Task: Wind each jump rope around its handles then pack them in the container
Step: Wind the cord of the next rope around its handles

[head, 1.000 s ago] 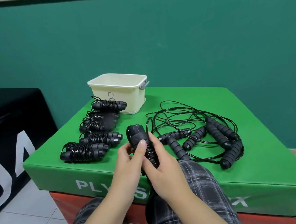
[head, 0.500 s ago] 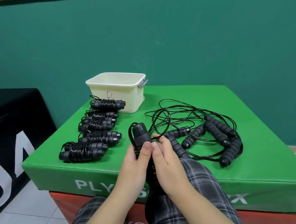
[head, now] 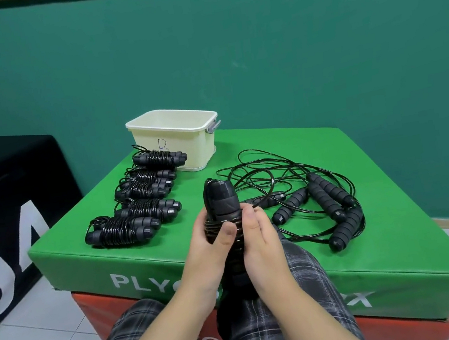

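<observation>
Black rope handles [head: 220, 199] stand nearly upright between the person's two hands at the near edge of the green tabletop [head: 362, 262], with turns of thin black cord wound round their middle. The left hand [head: 208, 248] has its grip clenched round the handles from the left, thumb laid across the coils. The right hand [head: 259, 237] grasps the same bundle from the right, its fingertips at the cord where a strand leads off to the right.

Four wound jump ropes lie in a row on the left side of the tabletop, from the nearest bundle [head: 123, 231] back to the farthest bundle [head: 159, 159], which lies just in front of the cream container [head: 174, 141]. That container stands at the far left of the tabletop, open at the top, with a grey handle on its right end; I cannot tell what is inside.

To the right lies a loose tangle of unwound ropes [head: 318, 199], their ribbed black handles spread among loops of cord.

Plaid trousers [head: 285, 329] show below the hands. The tabletop rests on a red box [head: 101, 307], with a teal wall behind.
</observation>
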Action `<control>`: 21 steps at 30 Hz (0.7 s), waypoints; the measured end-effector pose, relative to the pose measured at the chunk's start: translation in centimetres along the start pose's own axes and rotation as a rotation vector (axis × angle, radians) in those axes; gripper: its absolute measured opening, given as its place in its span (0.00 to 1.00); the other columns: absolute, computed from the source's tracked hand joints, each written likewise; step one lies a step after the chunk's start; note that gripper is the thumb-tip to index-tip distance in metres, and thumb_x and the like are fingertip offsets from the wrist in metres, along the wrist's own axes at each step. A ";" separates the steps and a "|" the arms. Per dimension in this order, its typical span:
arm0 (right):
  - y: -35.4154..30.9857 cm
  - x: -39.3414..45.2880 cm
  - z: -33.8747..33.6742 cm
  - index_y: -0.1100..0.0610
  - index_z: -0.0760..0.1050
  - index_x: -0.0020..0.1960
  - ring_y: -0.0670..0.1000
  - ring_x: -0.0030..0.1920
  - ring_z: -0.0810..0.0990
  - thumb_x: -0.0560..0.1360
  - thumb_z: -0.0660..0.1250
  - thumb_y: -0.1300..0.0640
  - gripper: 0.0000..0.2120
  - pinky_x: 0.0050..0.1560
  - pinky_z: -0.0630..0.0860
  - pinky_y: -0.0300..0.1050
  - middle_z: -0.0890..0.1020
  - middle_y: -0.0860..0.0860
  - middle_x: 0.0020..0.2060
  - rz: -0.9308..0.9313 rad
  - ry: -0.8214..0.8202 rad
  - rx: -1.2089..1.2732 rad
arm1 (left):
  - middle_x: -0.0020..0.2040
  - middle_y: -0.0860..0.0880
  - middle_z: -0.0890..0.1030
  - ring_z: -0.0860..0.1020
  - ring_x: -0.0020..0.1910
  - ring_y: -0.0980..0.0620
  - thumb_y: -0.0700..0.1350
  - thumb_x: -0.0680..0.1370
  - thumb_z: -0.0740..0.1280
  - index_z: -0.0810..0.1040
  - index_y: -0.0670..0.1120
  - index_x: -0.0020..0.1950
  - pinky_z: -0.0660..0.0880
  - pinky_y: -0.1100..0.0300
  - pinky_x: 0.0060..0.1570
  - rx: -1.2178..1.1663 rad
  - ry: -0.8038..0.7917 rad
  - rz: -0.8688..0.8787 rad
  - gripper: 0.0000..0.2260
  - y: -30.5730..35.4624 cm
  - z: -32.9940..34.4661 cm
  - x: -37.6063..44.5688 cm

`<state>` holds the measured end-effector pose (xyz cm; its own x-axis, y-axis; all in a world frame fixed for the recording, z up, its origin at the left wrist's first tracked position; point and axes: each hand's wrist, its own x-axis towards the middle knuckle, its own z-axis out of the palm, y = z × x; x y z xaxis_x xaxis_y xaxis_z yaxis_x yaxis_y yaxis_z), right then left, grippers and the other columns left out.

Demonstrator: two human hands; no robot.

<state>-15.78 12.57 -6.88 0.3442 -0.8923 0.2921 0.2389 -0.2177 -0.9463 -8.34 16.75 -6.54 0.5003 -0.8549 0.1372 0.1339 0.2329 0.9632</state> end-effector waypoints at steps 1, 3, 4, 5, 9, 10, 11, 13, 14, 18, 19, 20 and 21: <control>-0.1 0.0 0.0 0.52 0.74 0.48 0.40 0.43 0.78 0.76 0.56 0.42 0.16 0.47 0.73 0.34 0.80 0.45 0.42 0.004 0.001 0.012 | 0.53 0.50 0.83 0.81 0.53 0.51 0.73 0.47 0.74 0.73 0.48 0.64 0.75 0.54 0.57 0.021 0.020 0.018 0.51 -0.1 0.0 0.1; -0.4 -0.1 0.1 0.51 0.73 0.47 0.35 0.42 0.77 0.81 0.56 0.48 0.11 0.46 0.71 0.29 0.79 0.45 0.42 0.008 -0.005 0.006 | 0.55 0.51 0.82 0.80 0.55 0.54 0.75 0.49 0.72 0.70 0.50 0.68 0.73 0.50 0.61 0.065 0.052 0.038 0.53 -0.2 0.0 0.2; -0.4 -0.1 0.1 0.51 0.73 0.47 0.34 0.41 0.76 0.82 0.55 0.52 0.10 0.45 0.71 0.28 0.78 0.44 0.42 0.007 -0.004 0.004 | 0.57 0.52 0.81 0.79 0.56 0.55 0.75 0.51 0.71 0.68 0.50 0.70 0.73 0.50 0.62 0.088 0.059 0.046 0.53 -0.3 -0.1 0.1; -0.3 -0.1 0.0 0.52 0.72 0.46 0.34 0.40 0.76 0.82 0.55 0.53 0.10 0.45 0.71 0.27 0.78 0.45 0.42 0.000 0.003 0.005 | 0.58 0.52 0.81 0.79 0.57 0.56 0.75 0.52 0.71 0.66 0.51 0.71 0.72 0.51 0.62 0.103 0.061 0.056 0.53 -0.3 -0.1 0.0; -0.7 -0.3 -0.2 0.57 0.73 0.46 0.37 0.37 0.76 0.81 0.59 0.53 0.10 0.41 0.71 0.29 0.79 0.46 0.39 -0.025 0.066 0.100 | 0.63 0.53 0.78 0.77 0.59 0.58 0.75 0.53 0.71 0.62 0.54 0.74 0.72 0.56 0.61 0.118 0.029 0.091 0.54 -0.2 0.0 -0.3; -0.8 -0.3 -0.2 0.58 0.73 0.45 0.37 0.36 0.76 0.80 0.61 0.53 0.10 0.40 0.72 0.29 0.79 0.45 0.36 -0.030 0.090 0.150 | 0.64 0.53 0.76 0.76 0.61 0.58 0.74 0.54 0.71 0.61 0.56 0.74 0.71 0.56 0.62 0.124 0.006 0.101 0.53 0.0 0.1 -0.4; -0.9 -0.4 -0.3 0.59 0.73 0.45 0.38 0.36 0.77 0.78 0.61 0.52 0.11 0.40 0.72 0.30 0.80 0.44 0.35 -0.038 0.110 0.191 | 0.65 0.55 0.75 0.75 0.62 0.60 0.73 0.55 0.71 0.59 0.57 0.74 0.70 0.57 0.62 0.135 -0.017 0.111 0.52 0.1 0.2 -0.6; -0.9 -0.3 -0.4 0.59 0.74 0.43 0.39 0.36 0.77 0.74 0.59 0.51 0.12 0.40 0.73 0.31 0.81 0.43 0.33 -0.051 0.146 0.225 | 0.64 0.61 0.74 0.73 0.61 0.66 0.70 0.57 0.72 0.58 0.58 0.74 0.69 0.66 0.60 0.180 -0.052 0.141 0.49 0.3 0.2 -0.9; -1.1 -0.2 -0.5 0.59 0.74 0.42 0.40 0.37 0.77 0.73 0.59 0.51 0.12 0.41 0.73 0.31 0.80 0.43 0.33 -0.041 0.163 0.230 | 0.62 0.64 0.73 0.72 0.60 0.69 0.68 0.59 0.71 0.58 0.58 0.74 0.68 0.71 0.58 0.208 -0.063 0.159 0.47 0.4 0.1 -1.0; -1.3 0.9 -1.1 0.58 0.76 0.36 0.48 0.38 0.77 0.78 0.65 0.52 0.14 0.41 0.74 0.39 0.81 0.49 0.33 0.144 0.210 0.289 | 0.61 0.68 0.74 0.70 0.62 0.70 0.62 0.64 0.69 0.62 0.56 0.71 0.64 0.76 0.56 0.326 -0.132 0.228 0.37 1.0 -0.6 -1.4; -1.1 1.2 -1.1 0.59 0.76 0.38 0.51 0.38 0.76 0.76 0.67 0.50 0.14 0.41 0.73 0.42 0.80 0.53 0.34 0.212 0.190 0.314 | 0.60 0.68 0.75 0.71 0.62 0.68 0.61 0.64 0.69 0.64 0.56 0.69 0.65 0.76 0.56 0.329 -0.152 0.226 0.35 1.1 -0.7 -1.5; -1.3 1.4 -1.0 0.60 0.76 0.43 0.53 0.39 0.76 0.72 0.69 0.48 0.14 0.41 0.73 0.44 0.79 0.57 0.37 0.278 0.166 0.355 | 0.60 0.70 0.75 0.71 0.62 0.68 0.60 0.65 0.69 0.65 0.57 0.67 0.65 0.76 0.57 0.332 -0.172 0.225 0.32 1.2 -0.7 -1.6; -1.7 1.4 -0.8 0.60 0.75 0.49 0.55 0.40 0.76 0.69 0.68 0.47 0.17 0.40 0.74 0.44 0.78 0.60 0.40 0.351 0.144 0.388 | 0.60 0.71 0.74 0.71 0.62 0.68 0.59 0.65 0.69 0.65 0.58 0.67 0.65 0.75 0.57 0.334 -0.190 0.226 0.31 1.3 -0.8 -1.7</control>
<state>-16.42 11.38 -5.00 0.3420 -0.9363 -0.0797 0.4594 0.2406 -0.8550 -8.37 18.83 -5.73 0.3154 -0.8768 0.3629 -0.2600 0.2879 0.9217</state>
